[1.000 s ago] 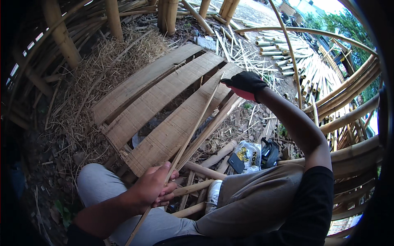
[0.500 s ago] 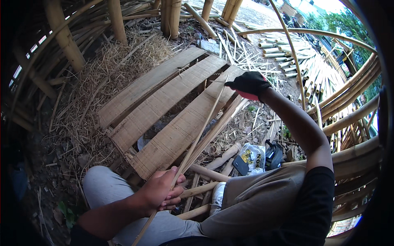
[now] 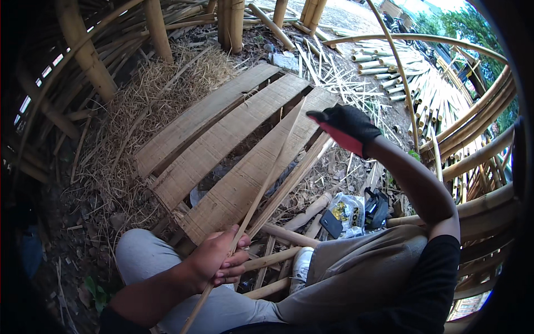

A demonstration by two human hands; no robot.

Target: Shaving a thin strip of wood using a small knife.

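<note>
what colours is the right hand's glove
The glove is black and red, clearest in the head view.

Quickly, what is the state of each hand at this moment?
Left hand: closed, holding the thin bamboo strip.
Right hand, gloved: beside the strip's far end, apparently not gripping it; open or closed cannot be told.

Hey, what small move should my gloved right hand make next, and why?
Probably shift the right hand slightly left and pinch the thin strip near its far end: the left hand grips it lower down, while the gloved hand seems just beside it, not holding it.
</note>
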